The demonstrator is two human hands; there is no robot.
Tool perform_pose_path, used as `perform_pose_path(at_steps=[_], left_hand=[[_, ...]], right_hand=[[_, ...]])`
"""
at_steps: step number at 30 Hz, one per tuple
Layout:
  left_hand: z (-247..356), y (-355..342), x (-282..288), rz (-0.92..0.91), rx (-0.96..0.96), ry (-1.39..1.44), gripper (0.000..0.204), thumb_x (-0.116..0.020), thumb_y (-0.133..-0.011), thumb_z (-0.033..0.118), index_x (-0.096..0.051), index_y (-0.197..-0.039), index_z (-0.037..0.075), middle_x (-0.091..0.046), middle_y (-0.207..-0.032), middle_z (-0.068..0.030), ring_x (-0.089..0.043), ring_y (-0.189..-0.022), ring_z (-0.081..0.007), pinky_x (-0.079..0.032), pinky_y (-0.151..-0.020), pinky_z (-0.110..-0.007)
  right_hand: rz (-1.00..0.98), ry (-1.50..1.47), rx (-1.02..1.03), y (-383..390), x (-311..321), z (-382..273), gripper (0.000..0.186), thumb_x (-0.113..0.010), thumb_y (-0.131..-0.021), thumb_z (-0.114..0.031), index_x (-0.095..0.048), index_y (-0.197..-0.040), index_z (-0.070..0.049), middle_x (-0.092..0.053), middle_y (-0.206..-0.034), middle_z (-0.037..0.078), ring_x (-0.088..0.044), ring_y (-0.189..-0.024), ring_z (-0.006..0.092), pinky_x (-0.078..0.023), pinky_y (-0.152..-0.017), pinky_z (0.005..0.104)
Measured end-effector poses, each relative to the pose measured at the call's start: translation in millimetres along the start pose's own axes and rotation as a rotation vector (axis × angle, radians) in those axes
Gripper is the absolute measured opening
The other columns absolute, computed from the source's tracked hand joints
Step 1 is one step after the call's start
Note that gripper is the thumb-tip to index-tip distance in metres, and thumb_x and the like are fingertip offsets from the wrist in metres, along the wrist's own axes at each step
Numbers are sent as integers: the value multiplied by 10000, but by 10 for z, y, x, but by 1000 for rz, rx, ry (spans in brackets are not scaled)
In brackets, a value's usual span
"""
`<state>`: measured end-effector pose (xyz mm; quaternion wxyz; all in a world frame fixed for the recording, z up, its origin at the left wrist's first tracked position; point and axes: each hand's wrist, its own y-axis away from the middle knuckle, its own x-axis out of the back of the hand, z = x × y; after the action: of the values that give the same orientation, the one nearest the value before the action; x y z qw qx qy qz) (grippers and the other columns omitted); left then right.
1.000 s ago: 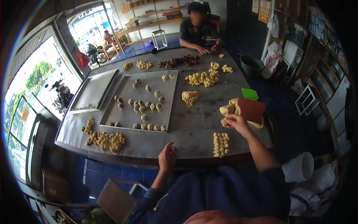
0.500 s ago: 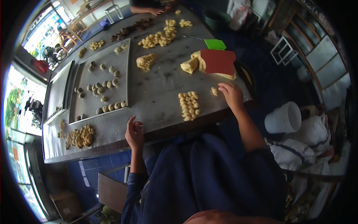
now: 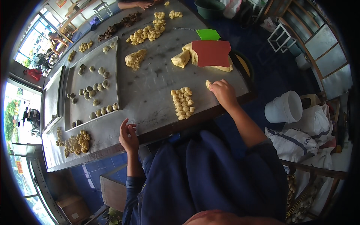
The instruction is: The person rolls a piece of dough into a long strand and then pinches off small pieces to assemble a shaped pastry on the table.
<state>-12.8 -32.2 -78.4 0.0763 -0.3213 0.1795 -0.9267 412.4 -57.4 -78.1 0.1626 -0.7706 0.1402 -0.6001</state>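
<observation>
Dough piece (image 3: 208,84) against right fingers (image 3: 215,86)

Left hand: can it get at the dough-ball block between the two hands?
Likely yes: the left hand looks empty near the table edge, and nothing stands between it and the dough-ball block. The right hand is on the block's other side, at a small dough piece.

Daylight is admitted at left through an overexposed doorway (image 3: 18,98); glare is thrown on the left end of the metal table (image 3: 150,88), the right-hand floor (image 3: 258,80) is dimmed, and outer edges are bowed.
</observation>
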Motion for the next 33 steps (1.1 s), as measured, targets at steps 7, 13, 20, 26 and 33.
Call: perform_pose_path(at_steps=[7, 13, 20, 26, 33], left_hand=[[133, -159, -23, -104, 22, 78, 259, -570, -972, 79, -619, -1226, 62, -721, -856, -70, -681, -711, -144, -535, -700, -280], [683, -751, -595, -283, -132, 208, 259, -617, -929, 59, -653, -1184, 84, -720, -1002, -63, -682, -867, -168, -522, -698, -282], [645, -966, -1162, -195, -287, 188, 206, -584, -921, 42, -676, -1098, 90, -710, -1029, -68, -675, -913, -243, -537, -674, -335], [550, -1010, -1082, -287, -356, 177, 198, -605, -882, 43, -695, -1050, 96, -710, -1011, -80, -649, -964, -309, -515, -850, -398], [476, -949, -1203, -384, -542, 110, 258, -637, -848, 55, -701, -1092, 109, -713, -1083, -48, -607, -1107, -273, -472, -942, -403]], right_hand=[[-135, -325, -144, -175, 210, 10, 112, -688, -859, -105, -733, -955, -67, -703, -852, 84, -681, -790, 245, -533, -707, 347], [-227, -919, -283, -510, 71, -524, 150, -690, -910, -92, -697, -1039, -13, -722, -862, 55, -688, -779, 112, -544, -650, 280], [-258, -466, 104, -837, -234, -1063, 96, -696, -847, -118, -644, -888, -47, -669, -853, 167, -656, -814, 381, -532, -713, 430], [-224, -426, 295, -817, -495, -948, 67, -681, -849, -106, -653, -889, -59, -644, -853, 142, -637, -839, 374, -517, -742, 458], [-316, -413, 7, -737, -185, -1192, 65, -655, -855, -64, -622, -866, -8, -637, -893, 170, -624, -873, 383, -504, -745, 452]])
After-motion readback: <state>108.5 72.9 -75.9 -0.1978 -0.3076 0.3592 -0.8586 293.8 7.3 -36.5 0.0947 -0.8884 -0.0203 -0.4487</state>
